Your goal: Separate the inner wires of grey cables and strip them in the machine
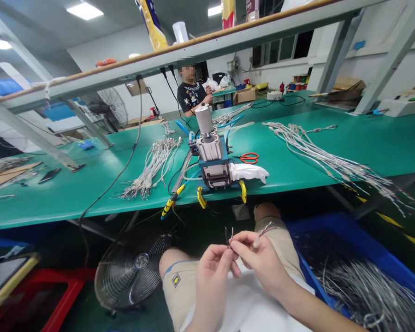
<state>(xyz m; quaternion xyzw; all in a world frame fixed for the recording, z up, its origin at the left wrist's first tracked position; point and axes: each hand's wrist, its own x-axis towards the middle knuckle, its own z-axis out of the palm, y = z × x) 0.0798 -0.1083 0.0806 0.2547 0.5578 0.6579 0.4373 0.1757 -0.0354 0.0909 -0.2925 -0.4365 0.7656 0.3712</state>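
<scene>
Above my lap, my left hand (217, 265) and my right hand (254, 251) meet at the fingertips. Between them thin cable wires (232, 233) stick up, one dark and one pale with a reddish part. My left thumb and fingers pinch these wires from below. My right thumb and forefinger close on the same spot. Another cable end (263, 233) with bare thin strands pokes out past my right fingers. How the cable runs inside the hands is hidden. In front, at the table edge, stands a pneumatic press (212, 159) with yellow clamps at its base.
White cable bundles lie on the green table (180, 177), one at left (152, 168) and one at right (332, 157). Orange-handled scissors (249, 158) lie behind the press. A blue bin (307, 269) of cables stands at my right, a floor fan (134, 267) at left. A person (192, 92) sits opposite.
</scene>
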